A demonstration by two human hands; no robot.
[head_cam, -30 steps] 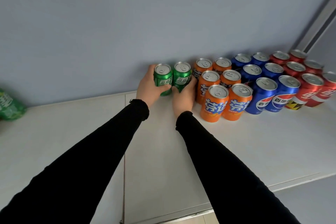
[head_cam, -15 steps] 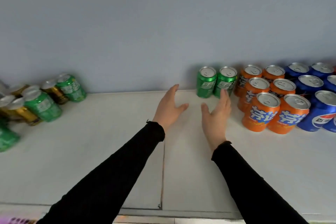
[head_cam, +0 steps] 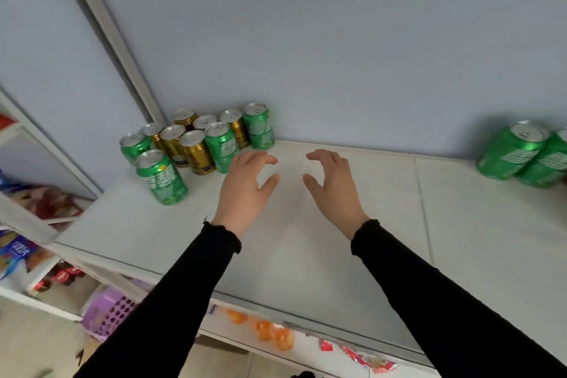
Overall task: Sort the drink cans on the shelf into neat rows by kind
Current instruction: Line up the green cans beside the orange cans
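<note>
Two bare hands, left hand [head_cam: 245, 187] and right hand [head_cam: 333, 186], hover empty with fingers spread above a white shelf [head_cam: 306, 248]. Mixed green and gold cans [head_cam: 196, 144] cluster at its back left corner; two green cans [head_cam: 524, 155] stand at the right edge.

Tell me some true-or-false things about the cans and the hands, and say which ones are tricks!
1. Both hands are empty. True: the left hand and the right hand are open above the shelf, touching no can.
2. The cluster in the left corner holds only green cans. False: gold cans stand mixed among the green cans.
3. Two green cans stand at the right edge of the view. True.
4. The cans in the left corner are lying on their sides. False: they stand upright.
5. The sleeves are white. False: they are black.
</note>
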